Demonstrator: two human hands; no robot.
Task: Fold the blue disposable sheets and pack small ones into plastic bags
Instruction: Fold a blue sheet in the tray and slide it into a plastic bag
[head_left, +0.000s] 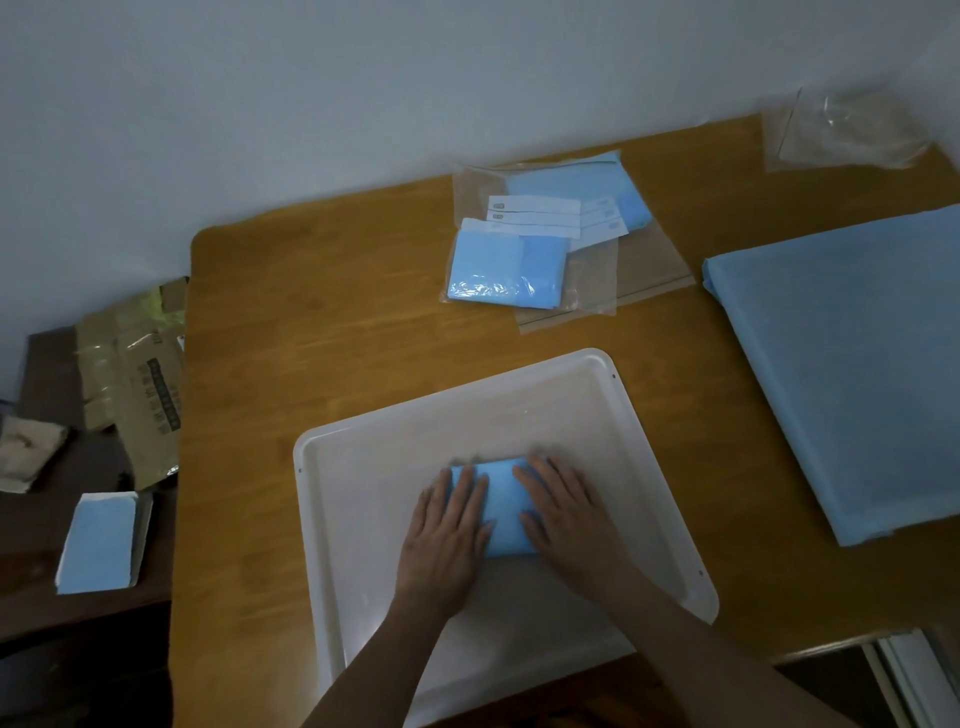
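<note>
sheet: small folded blue sheet (503, 506), in the white tray (363, 467), a bit toward the tray's near side. Both hands on it.
handling: judged light, soft, thin and springy; folds will likely pop open if pressure comes off. No stiffness, not fragile. Probably a bit slick against the tray plastic.
where to hold: pinch across the folded long edges, thumb under, fingers on top, so the layers stay stacked. Lifting by a corner would likely let it unfold.
look: pale blue, matte, compact rectangle several layers thick, edges rounded from the folds. Centre strip shows between the hands, the rest is covered.
left hand: left hand (447, 525) flat on the sheet's left part, fingers straight and close together, pressing down, gripping nothing.
right hand: right hand (563, 514) flat on the sheet's right part, fingers straight, slightly spread, pressing, gripping nothing.
step: looks like flattening the last fold; bagging not yet done for this one.
tray: sits on the counter (322, 312), near edge overhangs toward the person.
bags: beyond the tray, plastic bags (550, 244) with white labels; at least two hold folded blue sheets, an empty-looking one lies under them.
big sheet: right of the tray, large blue sheet (852, 374), flat on the counter.
loose plastic: far right beyond the tray, crumpled clear plastic (847, 132).
left of tray: off the counter, small blue-and-white pack (98, 543) and cardboard scraps (140, 384) on a lower dark surface.
</note>
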